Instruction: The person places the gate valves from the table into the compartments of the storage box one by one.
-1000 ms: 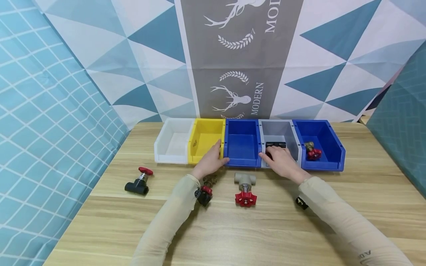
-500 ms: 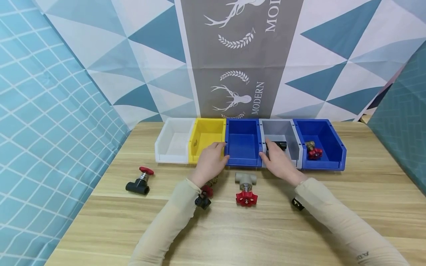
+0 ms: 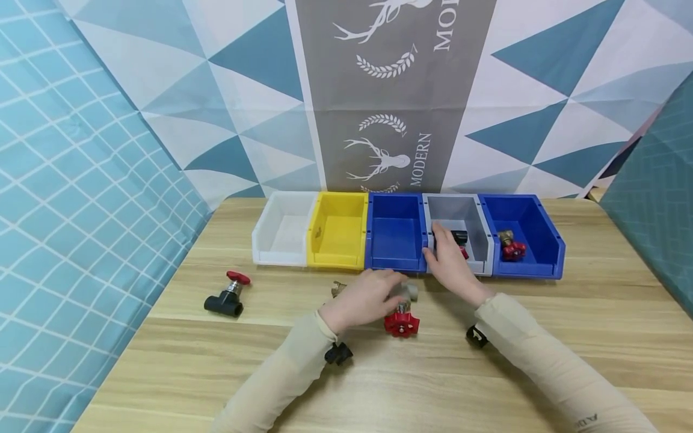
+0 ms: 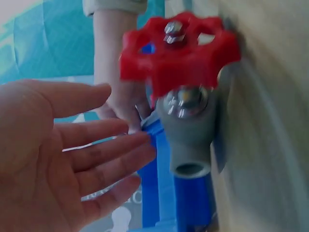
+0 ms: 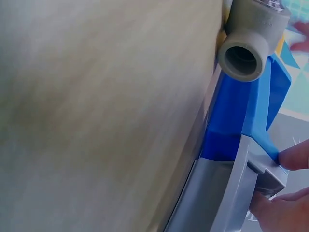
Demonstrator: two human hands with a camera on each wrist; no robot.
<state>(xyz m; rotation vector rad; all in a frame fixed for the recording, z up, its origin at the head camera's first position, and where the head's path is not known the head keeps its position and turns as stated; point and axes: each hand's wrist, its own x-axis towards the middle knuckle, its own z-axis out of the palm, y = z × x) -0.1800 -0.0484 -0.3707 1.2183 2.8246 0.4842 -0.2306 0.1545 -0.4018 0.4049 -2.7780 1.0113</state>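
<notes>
A grey tee-shaped valve with a red handwheel lies on the table in front of the middle blue bin. My left hand hovers over its left side, fingers spread and apart from the valve in the left wrist view. With my right hand I pinch the adjoining walls of the blue bin and the grey bin; the thumb is on the blue side, the fingers inside the grey one. A black valve lies in the grey bin, partly hidden by that hand.
White and yellow bins stand left in the row. The right blue bin holds a brass valve. A black valve lies at left. A brass fitting shows behind my left hand.
My left hand has left the wall between the yellow and blue bins and moved right and nearer, over the grey valve. The right hand has stayed at the grey bin's edge.
</notes>
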